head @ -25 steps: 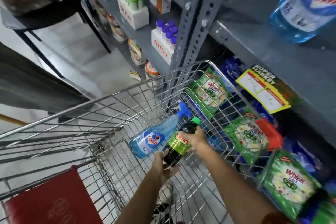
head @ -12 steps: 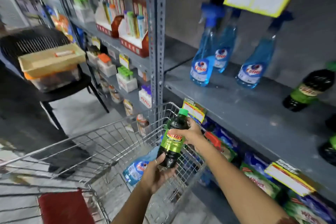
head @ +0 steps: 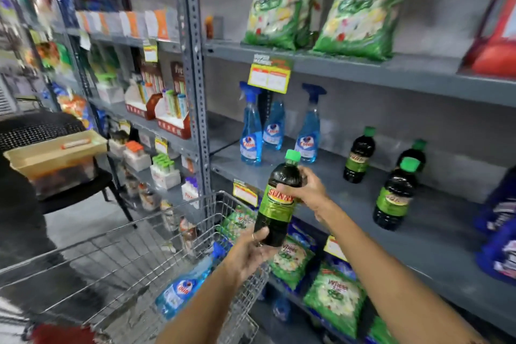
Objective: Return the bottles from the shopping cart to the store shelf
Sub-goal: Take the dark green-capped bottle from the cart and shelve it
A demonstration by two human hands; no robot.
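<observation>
Head view shows a dark bottle with a green cap and a green "SUNNY" label [head: 277,198] held upright in front of the middle shelf [head: 349,204], just above the far corner of the shopping cart [head: 134,257]. The right hand [head: 305,190] is wrapped around the bottle's shoulder from the 3 o'clock side, fingers curled across the top of the label, which looks like the steering grip. The left hand [head: 248,251] cups the base from the 7 o'clock side, thumb up the dark lower body, probably taking the weight so the bottle stays vertical and ready to stand on its foot. Both hands are closed on this 1 bottle.

At 2 o'clock from the held bottle, 3 matching dark bottles [head: 393,195] stand upright on the same shelf, spaced apart, with bare grey shelf between them and the front edge. That group is likely why the bottle is carried toward that side: like goes with like. At 12 o'clock, 3 blue spray bottles [head: 251,131] stand upright near the perforated upright post [head: 195,78].

1 more blue spray bottle [head: 181,290] lies on its side in the cart at 7 o'clock, nozzle pointing toward the shelf, so I judge the task is partly done, with that bottle left after this one. Setting the held bottle down calls for clearing the shelf lip and the price tag [head: 245,193] hanging at its edge.
</observation>
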